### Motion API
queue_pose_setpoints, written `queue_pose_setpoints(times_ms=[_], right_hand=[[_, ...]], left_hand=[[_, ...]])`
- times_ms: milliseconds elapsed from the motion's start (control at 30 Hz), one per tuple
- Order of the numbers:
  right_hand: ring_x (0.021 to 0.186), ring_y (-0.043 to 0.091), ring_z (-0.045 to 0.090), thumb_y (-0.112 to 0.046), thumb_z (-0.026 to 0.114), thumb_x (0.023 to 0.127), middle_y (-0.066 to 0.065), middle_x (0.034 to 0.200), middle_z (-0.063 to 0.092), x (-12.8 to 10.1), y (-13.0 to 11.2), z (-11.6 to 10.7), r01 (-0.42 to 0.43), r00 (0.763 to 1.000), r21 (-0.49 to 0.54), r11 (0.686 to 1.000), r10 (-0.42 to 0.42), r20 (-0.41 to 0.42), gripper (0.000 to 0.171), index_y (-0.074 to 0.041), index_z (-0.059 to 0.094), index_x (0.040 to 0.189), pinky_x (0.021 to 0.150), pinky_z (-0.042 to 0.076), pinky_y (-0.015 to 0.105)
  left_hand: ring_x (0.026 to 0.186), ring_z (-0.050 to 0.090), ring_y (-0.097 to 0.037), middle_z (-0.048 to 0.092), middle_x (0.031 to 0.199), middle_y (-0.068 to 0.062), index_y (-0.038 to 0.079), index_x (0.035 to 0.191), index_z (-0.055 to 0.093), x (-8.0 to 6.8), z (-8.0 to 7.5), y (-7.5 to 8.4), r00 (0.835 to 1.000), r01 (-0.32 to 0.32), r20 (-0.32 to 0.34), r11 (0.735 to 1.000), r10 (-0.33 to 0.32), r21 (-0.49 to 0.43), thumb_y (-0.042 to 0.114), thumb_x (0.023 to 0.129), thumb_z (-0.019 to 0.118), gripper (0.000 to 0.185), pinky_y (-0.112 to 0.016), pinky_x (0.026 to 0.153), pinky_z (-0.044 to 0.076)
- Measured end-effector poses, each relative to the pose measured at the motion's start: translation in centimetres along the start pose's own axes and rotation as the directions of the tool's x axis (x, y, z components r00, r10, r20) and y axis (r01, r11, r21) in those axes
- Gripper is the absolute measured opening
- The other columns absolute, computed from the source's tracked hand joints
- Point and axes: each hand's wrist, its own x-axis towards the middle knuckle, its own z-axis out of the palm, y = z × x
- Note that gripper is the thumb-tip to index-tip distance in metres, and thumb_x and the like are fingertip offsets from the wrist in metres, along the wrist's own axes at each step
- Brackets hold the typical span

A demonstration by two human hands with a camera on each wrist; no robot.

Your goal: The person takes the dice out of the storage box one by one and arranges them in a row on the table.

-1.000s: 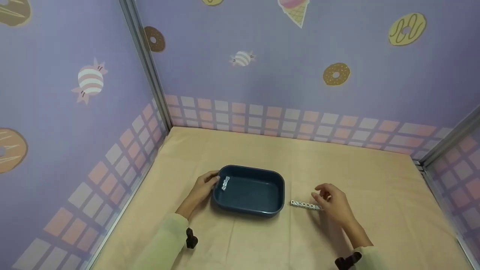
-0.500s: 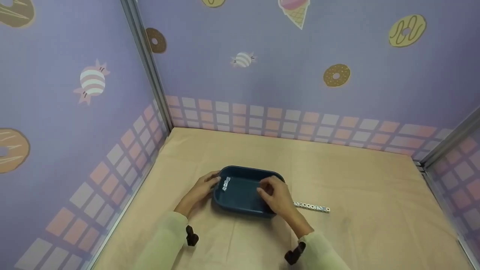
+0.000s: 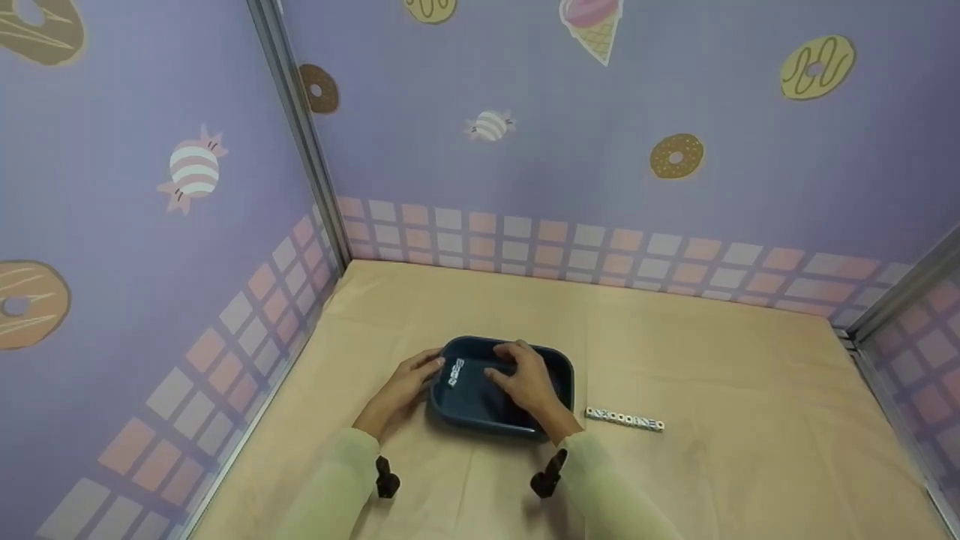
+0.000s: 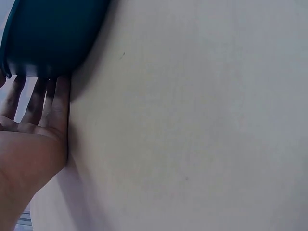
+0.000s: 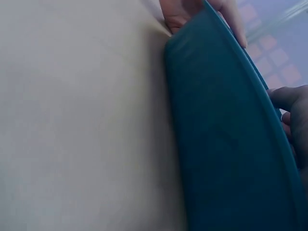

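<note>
A dark blue rectangular dish (image 3: 480, 427) stands on the cloth in the middle. My left hand (image 3: 405, 386) holds its left end, thumb over the rim and fingers against the outer wall, as the left wrist view also shows. Inside the dish, along its left side, lies a short row of small white letter cubes (image 3: 455, 373). My right hand (image 3: 529, 382) is over the dish's inside, thumb and fingers apart, with nothing visible between them. To the dish's right, a longer row of letter cubes (image 3: 625, 419) lies on the cloth.
A pale yellow cloth (image 3: 720, 375) covers the table. Purple walls with printed sweets (image 3: 491, 126) and a tiled band (image 3: 555, 240) enclose it at the back and sides. Metal posts (image 3: 300, 135) stand at the corners.
My right hand has moved left from the row on the cloth to over the dish, and its thumb and fingers have spread apart. My left hand has stayed on the dish's left end.
</note>
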Motion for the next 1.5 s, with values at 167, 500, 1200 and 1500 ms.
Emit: queue_pose_setpoints(times_ms=[167,500,1200,1500], right_hand=[[0.113,0.028,0.066,-0.019,0.084,0.094,0.01,0.118,0.068,0.6,-0.4,1.4,-0.018,1.0,0.03,0.999,0.018,0.002,0.039,-0.001,0.071,0.126,0.102,0.054,0.047],[0.113,0.029,0.067,-0.015,0.084,0.093,0.015,0.12,0.068,1.4,-1.6,4.1,0.019,0.997,0.01,1.0,-0.02,0.073,0.039,0.002,0.071,0.125,0.1,0.055,0.047],[0.121,0.024,0.057,-0.032,0.083,0.095,0.005,0.13,0.064,1.2,-1.9,5.1,0.164,0.955,-0.285,0.944,-0.08,0.286,0.043,-0.011,0.074,0.132,0.103,0.053,0.043],[0.103,0.017,0.06,-0.025,0.082,0.096,-0.002,0.108,0.067,1.2,-1.8,5.4,0.124,0.957,-0.193,0.973,-0.067,0.281,0.023,-0.013,0.078,0.115,0.094,0.054,0.042]], left_hand=[[0.143,0.052,-0.034,0.053,0.157,-0.014,0.013,0.156,0.053,-0.2,0.2,-0.4,1.0,0.021,-0.013,1.0,-0.021,0.02,0.034,0.111,0.058,0.05,-0.05,0.115,0.045],[0.142,0.053,-0.034,0.054,0.155,-0.014,0.014,0.155,0.054,0.1,0.6,-0.4,1.0,0.006,-0.014,1.0,-0.006,0.005,0.036,0.11,0.06,0.051,-0.048,0.112,0.048],[0.137,0.059,-0.033,0.054,0.154,-0.013,0.018,0.154,0.055,-0.1,0.0,-0.5,1.0,-0.014,-0.014,1.0,0.014,0.008,0.041,0.109,0.061,0.052,-0.042,0.105,0.053],[0.139,0.057,-0.034,0.055,0.154,-0.014,0.015,0.154,0.055,0.0,0.0,-0.5,1.0,-0.022,-0.007,1.0,0.022,0.017,0.04,0.109,0.06,0.052,-0.042,0.106,0.053]])
